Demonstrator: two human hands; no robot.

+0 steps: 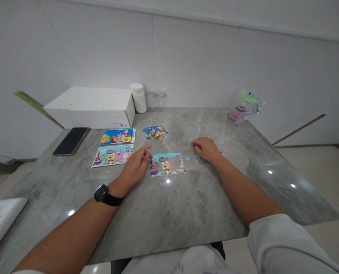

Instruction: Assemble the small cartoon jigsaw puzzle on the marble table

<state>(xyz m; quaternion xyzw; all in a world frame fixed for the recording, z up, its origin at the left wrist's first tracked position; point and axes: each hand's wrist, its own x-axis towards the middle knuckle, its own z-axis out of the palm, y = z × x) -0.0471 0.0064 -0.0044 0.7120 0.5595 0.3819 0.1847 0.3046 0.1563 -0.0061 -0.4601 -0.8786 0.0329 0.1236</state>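
A partly assembled jigsaw puzzle (166,166) of cartoon figures lies flat on the grey table, with bare gaps inside its frame. My left hand (135,164) rests at its left edge, fingers apart and holding nothing. To the right of the puzzle, my right hand (206,148) pinches a small puzzle piece (192,146) low over the tabletop. Between the puzzle and that hand lies a loose teal piece (187,158). A pink piece (197,162) sits below the right hand, and pink pieces (223,151) are scattered beyond its wrist.
A heap of puzzle pieces (155,132) lies farther back. Two picture cards (118,137) and a phone (71,141) are on the left. Behind stand a white box (92,108), a white bottle (139,98) and two glass jars (156,102). A plastic-bagged item (245,106) stands back right.
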